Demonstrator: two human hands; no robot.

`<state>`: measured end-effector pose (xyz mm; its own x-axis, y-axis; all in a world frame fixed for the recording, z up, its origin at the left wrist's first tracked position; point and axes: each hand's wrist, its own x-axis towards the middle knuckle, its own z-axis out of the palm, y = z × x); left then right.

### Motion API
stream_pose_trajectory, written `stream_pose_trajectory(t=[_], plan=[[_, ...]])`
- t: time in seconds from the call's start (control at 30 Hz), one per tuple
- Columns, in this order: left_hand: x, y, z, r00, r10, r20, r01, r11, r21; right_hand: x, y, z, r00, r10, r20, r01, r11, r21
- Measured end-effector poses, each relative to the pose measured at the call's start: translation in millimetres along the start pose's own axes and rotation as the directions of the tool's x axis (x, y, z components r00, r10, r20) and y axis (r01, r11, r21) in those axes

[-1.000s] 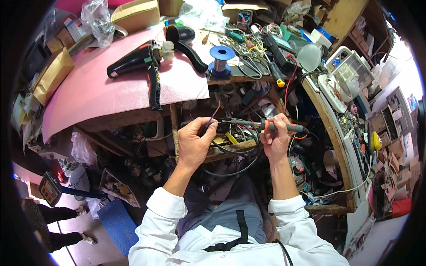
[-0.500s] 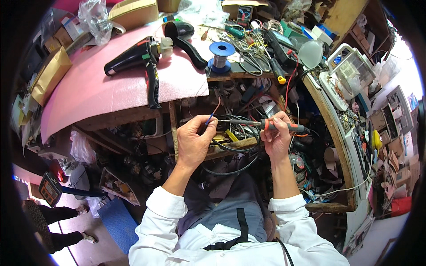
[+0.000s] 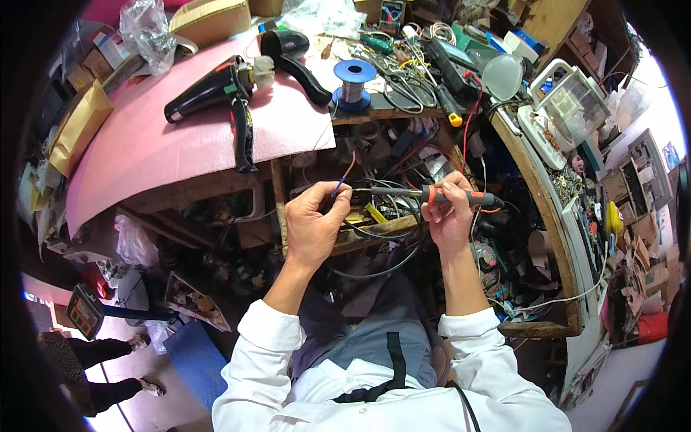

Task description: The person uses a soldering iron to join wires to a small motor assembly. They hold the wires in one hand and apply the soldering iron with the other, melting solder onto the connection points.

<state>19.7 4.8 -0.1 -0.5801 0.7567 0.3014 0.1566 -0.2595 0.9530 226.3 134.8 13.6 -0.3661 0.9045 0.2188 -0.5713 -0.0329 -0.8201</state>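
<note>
Left hand (image 3: 311, 227) is pinching a thin wire (image 3: 337, 189) between thumb and forefinger, its blue part and coppery end poking up past the fingertips. Right hand (image 3: 452, 216) is gripping a tool (image 3: 430, 193) by its orange-and-grey handle, fingers curling round it, shaft pointing left. The tip is sitting just beside the left fingertips; cannot tell whether it is touching the wire. Wire and tool are being held above a cluttered wooden drawer (image 3: 536, 329), a black cable (image 3: 367, 276) looping below, between the forearms. Beyond, a spool (image 3: 352, 93) is standing beside the pink mat (image 3: 173, 137); a screwdriver (image 3: 446, 104) is lying farther right. Far left, another person's legs (image 3: 108, 392) are showing.
</note>
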Motion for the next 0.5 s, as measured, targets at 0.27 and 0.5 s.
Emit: stream_pose_trajectory(t=[0.27,0.5], plan=[[0.4,-2.4,-0.6,1.0,0.024,-0.003,-0.024,0.999,0.031,-0.5,-0.3,-2.7,1.0,0.007,0.006,-0.007,1.0,0.01],[-0.9,-2.1,-1.2,1.0,-0.006,-0.006,0.006,1.0,0.001,-0.1,-0.6,-3.1,1.0,-0.002,0.015,0.002,1.0,0.018]])
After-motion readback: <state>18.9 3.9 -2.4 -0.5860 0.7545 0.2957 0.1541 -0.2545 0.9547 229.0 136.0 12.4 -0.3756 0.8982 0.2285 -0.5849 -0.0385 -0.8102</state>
